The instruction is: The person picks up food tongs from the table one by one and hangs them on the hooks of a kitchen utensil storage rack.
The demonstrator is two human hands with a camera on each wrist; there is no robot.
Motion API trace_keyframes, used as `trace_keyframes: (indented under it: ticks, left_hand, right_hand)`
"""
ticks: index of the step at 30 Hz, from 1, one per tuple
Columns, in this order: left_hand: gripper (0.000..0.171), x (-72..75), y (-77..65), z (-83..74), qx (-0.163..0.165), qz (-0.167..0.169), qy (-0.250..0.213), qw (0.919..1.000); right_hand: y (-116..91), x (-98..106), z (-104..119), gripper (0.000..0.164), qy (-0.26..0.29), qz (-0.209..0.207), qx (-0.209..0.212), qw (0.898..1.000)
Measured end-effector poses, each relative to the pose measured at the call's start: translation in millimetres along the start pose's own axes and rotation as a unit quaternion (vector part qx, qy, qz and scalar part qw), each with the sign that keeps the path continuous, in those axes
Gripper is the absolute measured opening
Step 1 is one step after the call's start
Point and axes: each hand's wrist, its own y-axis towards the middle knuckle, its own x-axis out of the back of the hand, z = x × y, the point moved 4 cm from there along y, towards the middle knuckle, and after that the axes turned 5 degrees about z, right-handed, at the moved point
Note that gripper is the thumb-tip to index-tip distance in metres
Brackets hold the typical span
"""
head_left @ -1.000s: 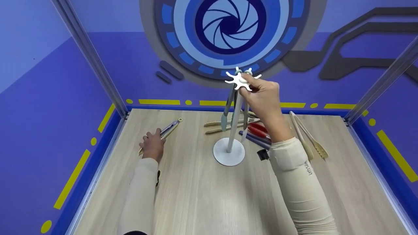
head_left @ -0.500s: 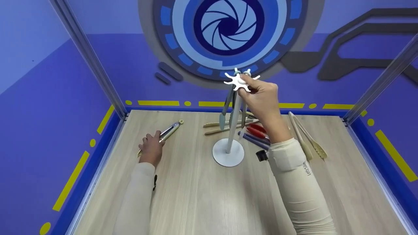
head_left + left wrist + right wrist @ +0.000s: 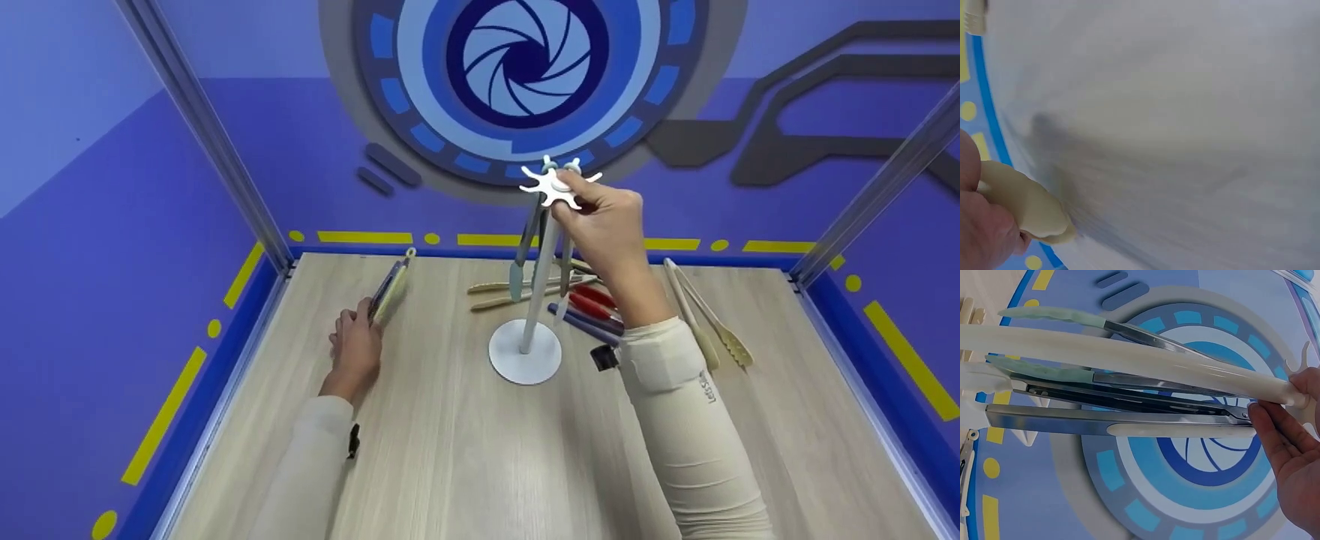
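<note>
My left hand (image 3: 355, 349) grips a pair of metal tongs (image 3: 391, 291) with pale yellow trim, its ring end pointing to the back edge of the table. A pale yellow tong tip (image 3: 1030, 203) pokes out below the fingers in the left wrist view. My right hand (image 3: 609, 225) pinches the star-shaped hook top (image 3: 541, 182) of a white stand (image 3: 534, 300). From its hooks hang mint-green-tipped tongs (image 3: 1055, 371) and white-tipped metal tongs (image 3: 1044, 419); in the right wrist view both run beside the pole (image 3: 1129, 360).
On the table behind and right of the round base (image 3: 517, 369) lie beige tongs (image 3: 499, 301), red-tipped tongs (image 3: 589, 304) and dark blue tongs (image 3: 585, 324). Another beige pair (image 3: 694, 311) lies farther right. Blue printed walls (image 3: 300, 165) enclose the back and sides.
My left hand has lifted and tilted its tongs, so their ring end has moved up toward the back wall. The right hand stays at the stand's top.
</note>
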Motion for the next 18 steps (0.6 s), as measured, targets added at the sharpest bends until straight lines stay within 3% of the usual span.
trace_keyframes:
  ticks: [6, 11, 18]
  left_hand:
    - [0.052, 1.5, -11.9, -17.2, -0.025, -0.036, -0.067, 0.9968]
    - [0.05, 2.9, -23.4, -28.4, -0.06, -0.072, -0.112, 0.9893]
    - [0.05, 9.8, -36.6, -48.7, -0.103, -0.087, -0.16, 0.9778]
  right_hand:
    - [0, 0, 1, 0.031, -0.001, 0.001, 0.005, 1.0]
    - [-1, 0, 0, 0.031, -0.008, 0.003, 0.003, 1.0]
    - [0, 0, 1, 0.032, -0.012, 0.004, 0.002, 1.0]
